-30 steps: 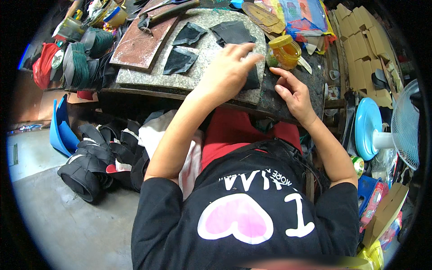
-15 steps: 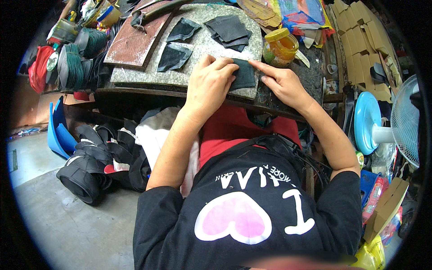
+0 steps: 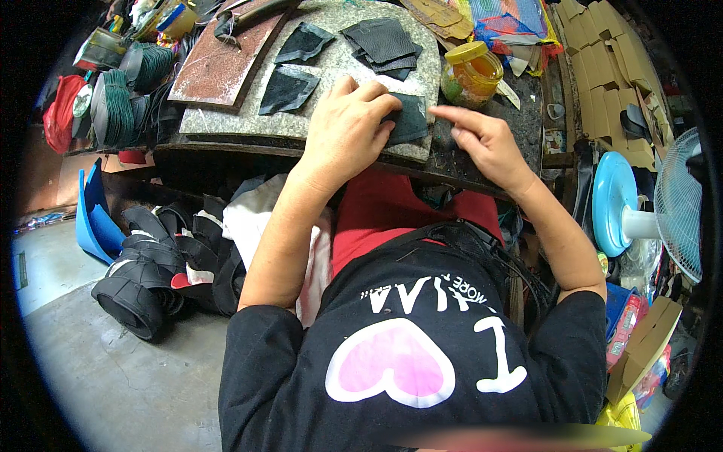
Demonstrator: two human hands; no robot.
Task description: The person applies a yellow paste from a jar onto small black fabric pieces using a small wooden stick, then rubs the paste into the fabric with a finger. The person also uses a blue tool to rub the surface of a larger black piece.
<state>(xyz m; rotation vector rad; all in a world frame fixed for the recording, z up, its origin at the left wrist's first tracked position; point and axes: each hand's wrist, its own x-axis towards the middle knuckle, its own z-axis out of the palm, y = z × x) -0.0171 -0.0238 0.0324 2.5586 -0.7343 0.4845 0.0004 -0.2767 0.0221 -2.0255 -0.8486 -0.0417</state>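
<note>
My left hand (image 3: 345, 128) lies palm down on a dark leather piece (image 3: 410, 120) at the near edge of a speckled stone slab (image 3: 233, 120), fingers curled over the piece's left part. My right hand (image 3: 486, 143) hovers just right of that piece, index finger stretched toward it, holding nothing. Farther back on the slab lie more dark leather cutouts: one at left (image 3: 285, 89), one behind it (image 3: 303, 44), and a small stack (image 3: 384, 44). A yellow-lidded jar (image 3: 471, 73) stands behind my right hand.
A rusty red board (image 3: 218, 64) leans left of the slab. Green thread spools (image 3: 113, 102) sit at the far left. Cardboard pieces (image 3: 610, 83) and a blue-based fan (image 3: 648, 215) are at right. Dark rubber scraps (image 3: 147, 264) and a blue dustpan (image 3: 90, 218) lie on the floor.
My left hand slid down to the slab's near edge and now presses on the dark piece. My right hand came off the piece and moved right, finger pointing.
</note>
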